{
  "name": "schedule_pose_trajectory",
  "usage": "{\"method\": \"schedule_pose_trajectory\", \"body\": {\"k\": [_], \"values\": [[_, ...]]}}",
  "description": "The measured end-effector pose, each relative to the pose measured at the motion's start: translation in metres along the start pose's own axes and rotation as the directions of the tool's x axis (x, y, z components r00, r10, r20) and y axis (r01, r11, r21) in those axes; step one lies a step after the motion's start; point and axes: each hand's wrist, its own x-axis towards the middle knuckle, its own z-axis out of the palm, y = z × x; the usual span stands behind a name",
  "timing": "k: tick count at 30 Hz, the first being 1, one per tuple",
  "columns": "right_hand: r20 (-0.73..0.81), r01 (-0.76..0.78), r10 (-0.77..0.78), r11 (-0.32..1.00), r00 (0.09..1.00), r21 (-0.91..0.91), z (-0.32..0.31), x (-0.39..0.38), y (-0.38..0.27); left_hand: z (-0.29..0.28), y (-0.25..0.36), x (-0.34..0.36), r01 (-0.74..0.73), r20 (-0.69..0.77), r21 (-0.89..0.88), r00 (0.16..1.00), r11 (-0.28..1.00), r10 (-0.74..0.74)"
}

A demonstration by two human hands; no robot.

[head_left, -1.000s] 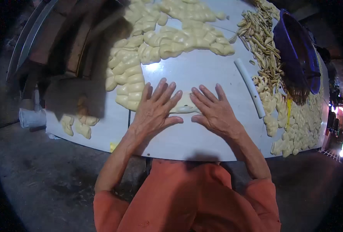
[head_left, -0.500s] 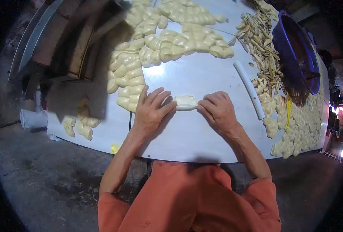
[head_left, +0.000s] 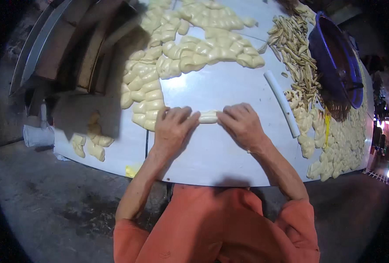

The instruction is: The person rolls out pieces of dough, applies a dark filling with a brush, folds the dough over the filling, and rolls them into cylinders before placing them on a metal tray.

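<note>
A short pale roll of dough (head_left: 208, 117) lies on the white tabletop (head_left: 214, 153) between my two hands. The fingers of my left hand (head_left: 171, 128) are closed on its left end. At the other end, the bent fingers of my right hand (head_left: 242, 126) grip it too. My fingertips cover both ends of the roll. Close beyond my left hand is a dense bed of smooth, pale dough pieces (head_left: 147, 95). A white rod (head_left: 282, 105) rests on the table to the right of my right hand.
A blue-purple basin (head_left: 320, 52) stands at the far right beside a heap of yellowish-brown strips (head_left: 292, 50). More dough pieces (head_left: 334, 151) spread along the right edge. Long metal troughs (head_left: 56, 57) sit at the far left, near a few separate dough pieces (head_left: 96, 150).
The dough between my hands has gone from a wider, partly flat piece to a narrower roll. My right hand has shifted slightly left, nearer my left hand.
</note>
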Motion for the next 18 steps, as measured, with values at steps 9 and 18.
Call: {"method": "schedule_pose_trajectory", "body": {"k": [9, 18], "values": [[0.025, -0.079, 0.08, 0.996, 0.996, -0.034, 0.002, 0.001, 0.0, 0.006, -0.002, 0.003, 0.017, 0.003, -0.008, 1.0, 1.0, -0.017], [0.026, -0.135, 0.136, 0.991, 0.99, -0.015, 0.001, 0.01, 0.005, -0.003, -0.004, 0.022, 0.057, 0.115, -0.065, 0.992, 0.996, -0.049]]}}
